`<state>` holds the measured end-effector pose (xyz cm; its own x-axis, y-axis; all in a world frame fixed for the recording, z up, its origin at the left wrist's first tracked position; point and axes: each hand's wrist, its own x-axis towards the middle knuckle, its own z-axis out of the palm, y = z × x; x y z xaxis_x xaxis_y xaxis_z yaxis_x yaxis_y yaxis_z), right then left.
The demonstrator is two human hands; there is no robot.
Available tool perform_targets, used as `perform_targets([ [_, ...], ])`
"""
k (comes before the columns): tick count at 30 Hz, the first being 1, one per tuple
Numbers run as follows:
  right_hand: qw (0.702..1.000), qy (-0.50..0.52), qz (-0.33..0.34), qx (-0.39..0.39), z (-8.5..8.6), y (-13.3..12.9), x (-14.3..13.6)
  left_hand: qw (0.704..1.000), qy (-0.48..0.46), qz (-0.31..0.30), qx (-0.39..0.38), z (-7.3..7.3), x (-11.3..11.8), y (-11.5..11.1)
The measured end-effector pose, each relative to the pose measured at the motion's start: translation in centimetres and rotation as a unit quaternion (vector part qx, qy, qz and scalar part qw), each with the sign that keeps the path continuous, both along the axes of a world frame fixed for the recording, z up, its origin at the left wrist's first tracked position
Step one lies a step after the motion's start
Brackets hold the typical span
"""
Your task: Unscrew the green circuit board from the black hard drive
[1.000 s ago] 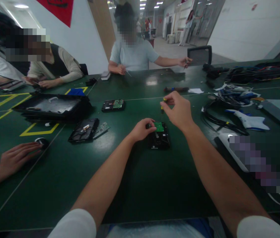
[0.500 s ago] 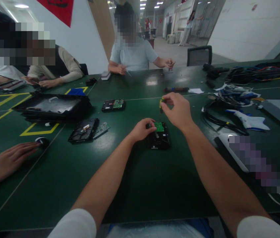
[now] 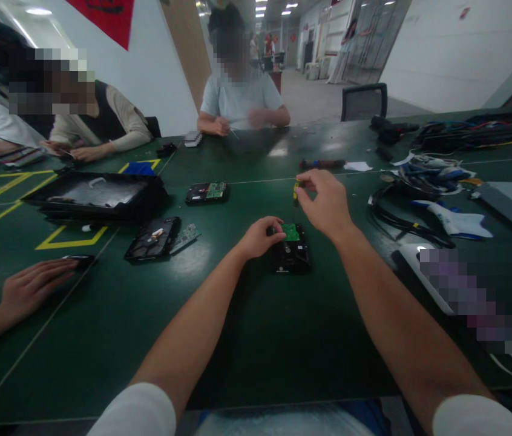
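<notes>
A black hard drive (image 3: pixel 292 259) with a green circuit board lies on the dark green table in front of me. My left hand (image 3: pixel 261 237) grips its left edge, thumb and fingers closed on it near the board. Above the drive's far end, my right hand (image 3: pixel 324 197) pinches a small yellow and black screwdriver (image 3: pixel 296 192). The screwdriver stands upright with its shaft pointing down at the drive. Whether its tip sits in a screw is too small to tell.
To the left lie another hard drive (image 3: pixel 207 192), an opened drive case (image 3: pixel 152 239), a loose circuit board (image 3: pixel 186 238) and a black tray (image 3: pixel 97 197). A co-worker's hand (image 3: pixel 38 281) rests at far left. Cables (image 3: pixel 433 175) and a phone (image 3: pixel 428 272) lie right.
My hands stay in place; the screwdriver handle has turned slightly between my right fingers. The co-worker's hand at left has flattened over a dark object, and the person opposite has drawn an arm in.
</notes>
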<state>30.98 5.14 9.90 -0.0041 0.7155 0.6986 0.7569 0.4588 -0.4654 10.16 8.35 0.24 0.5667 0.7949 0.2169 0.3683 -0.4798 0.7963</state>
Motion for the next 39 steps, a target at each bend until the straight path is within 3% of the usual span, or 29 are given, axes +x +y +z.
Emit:
perform_targets([
  [5,0.999,0.038,-0.016,-0.013,-0.29,0.14,0.09,1.000,-0.006,0.000,-0.005,-0.08,-0.03,0.02],
  [22,1.000,0.014,0.012,-0.009,-0.12,0.02,-0.04,1.000,-0.013,-0.003,-0.007,-0.15,-0.04,-0.05],
  [39,1.000,0.019,-0.009,-0.003,-0.07,-0.04,-0.09,1.000,-0.010,0.001,-0.004,-0.17,-0.05,-0.03],
])
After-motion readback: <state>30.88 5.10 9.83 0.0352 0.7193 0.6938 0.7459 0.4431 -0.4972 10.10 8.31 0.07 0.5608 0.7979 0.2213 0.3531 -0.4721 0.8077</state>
